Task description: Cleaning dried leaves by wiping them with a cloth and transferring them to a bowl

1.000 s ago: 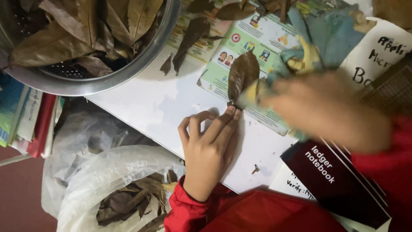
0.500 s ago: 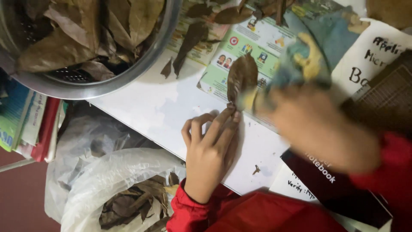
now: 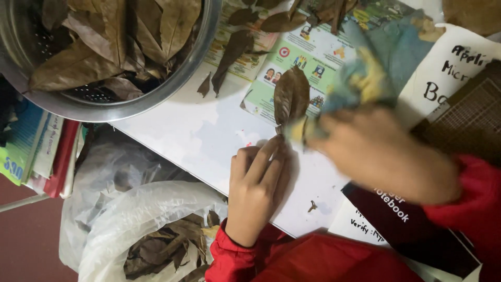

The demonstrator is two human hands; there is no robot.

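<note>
A dry brown leaf (image 3: 291, 96) lies flat on the white table (image 3: 198, 136). My left hand (image 3: 255, 190) presses its fingertips on the leaf's stem end. My right hand (image 3: 386, 156), blurred by motion, grips a blue and yellow cloth (image 3: 360, 78) that touches the leaf's right side. Both arms wear red sleeves.
A metal colander (image 3: 115, 52) full of dry leaves sits at the upper left. A clear plastic bag (image 3: 151, 230) with more leaves hangs below the table edge. Printed sheets (image 3: 308, 57), loose leaves, a dark notebook (image 3: 402, 219) and stacked books (image 3: 36, 151) surround the hands.
My right hand has shifted with the cloth over the leaf's right side. The left hand stays pressed on the stem end.
</note>
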